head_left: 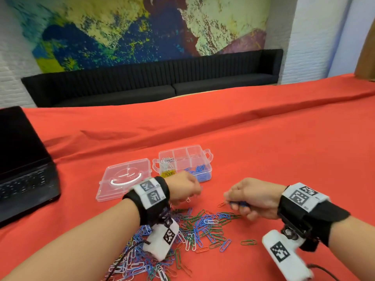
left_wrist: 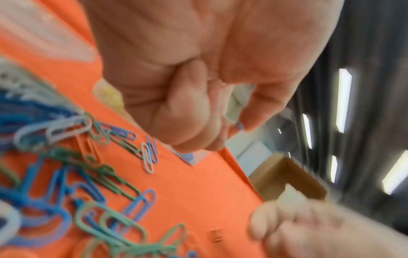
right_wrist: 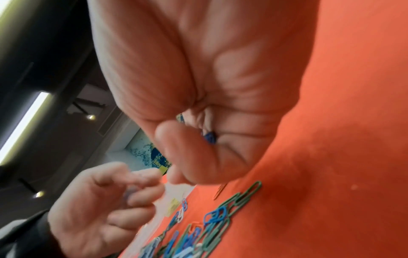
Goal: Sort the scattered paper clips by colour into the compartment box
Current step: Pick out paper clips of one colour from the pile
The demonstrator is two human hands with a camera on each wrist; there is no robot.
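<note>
Beyond both hands, toward the far edge of the red-clothed tabletop [head_left: 263,138], sat the clear plastic compartment box [head_left: 183,162]; the left hand [head_left: 183,188], curled, contents unclear, was nearer than the right hand [head_left: 253,197], fisted round dark-blue wire paper clips [head_left: 239,203].

Office lounge/break area: long black bench sofa [head_left: 154,78], abstract wall mural [head_left: 132,27], laptop [head_left: 22,165] on red-cloth table [head_left: 263,138].

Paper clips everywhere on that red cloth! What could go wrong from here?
The right hand grips several blue paper clips; some could slip out on the way to the clear plastic compartment box. Clips in the mixed-colour pile overlap, so lifting one may drag another colour along. Orange clips barely show against the red cloth and could be missed.
</note>
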